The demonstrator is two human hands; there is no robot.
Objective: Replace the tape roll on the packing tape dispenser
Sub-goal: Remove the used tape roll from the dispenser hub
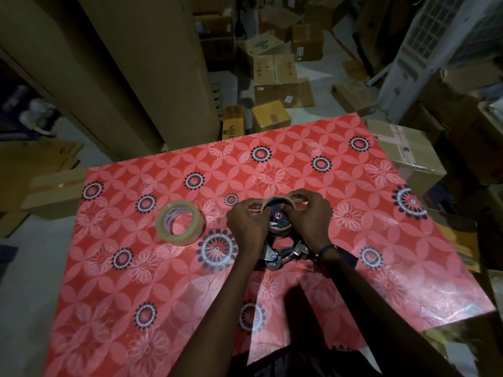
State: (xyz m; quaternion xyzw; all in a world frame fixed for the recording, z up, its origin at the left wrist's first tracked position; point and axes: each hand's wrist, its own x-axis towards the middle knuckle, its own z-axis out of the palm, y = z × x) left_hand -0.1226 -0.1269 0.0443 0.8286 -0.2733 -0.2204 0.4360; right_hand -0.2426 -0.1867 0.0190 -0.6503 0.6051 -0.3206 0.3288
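Dispenser lengthwise, roll end away, upright.

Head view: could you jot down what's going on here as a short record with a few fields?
place: table with red flowered cover, cardboard boxes on the floor beyond
left hand: gripping the cardboard ring on the dispenser
right hand: gripping the same ring
dispenser: lying on the table between the hands
new tape roll: on the table, left of the hands, untouched

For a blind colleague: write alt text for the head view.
Both hands, left and right, grip a nearly empty core on a tape dispenser lying on a red flowered table. A full tape roll lies apart to the left.
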